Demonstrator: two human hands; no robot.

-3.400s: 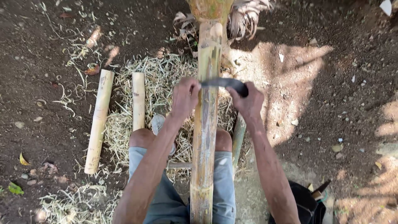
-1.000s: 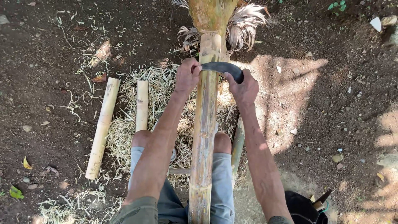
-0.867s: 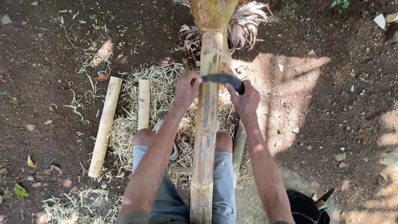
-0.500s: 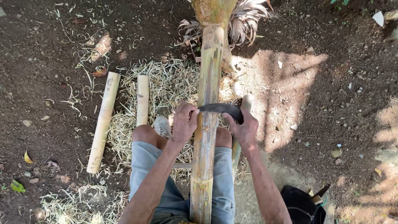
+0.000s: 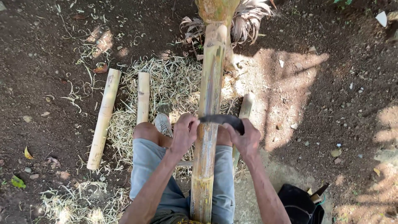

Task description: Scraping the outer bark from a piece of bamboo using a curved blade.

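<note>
Across the bamboo pole (image 5: 207,137) (knees astride), both hands grip the blade (image 5: 222,120).

We see bare dark soil (image 5: 49,33) underfoot, scattered with small stones and a few dry leaves. A heap of pale shavings (image 5: 174,83) covers the middle ground. Sunlight falls in bright patches (image 5: 290,87) at the right, with shade elsewhere. A black bag (image 5: 296,205) lies at the lower right.

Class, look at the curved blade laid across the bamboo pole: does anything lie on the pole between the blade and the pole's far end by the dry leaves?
Nothing visible does. Both hands, left and right, hold the blade across the pole, whose top runs bare to the dry leaves.
</note>
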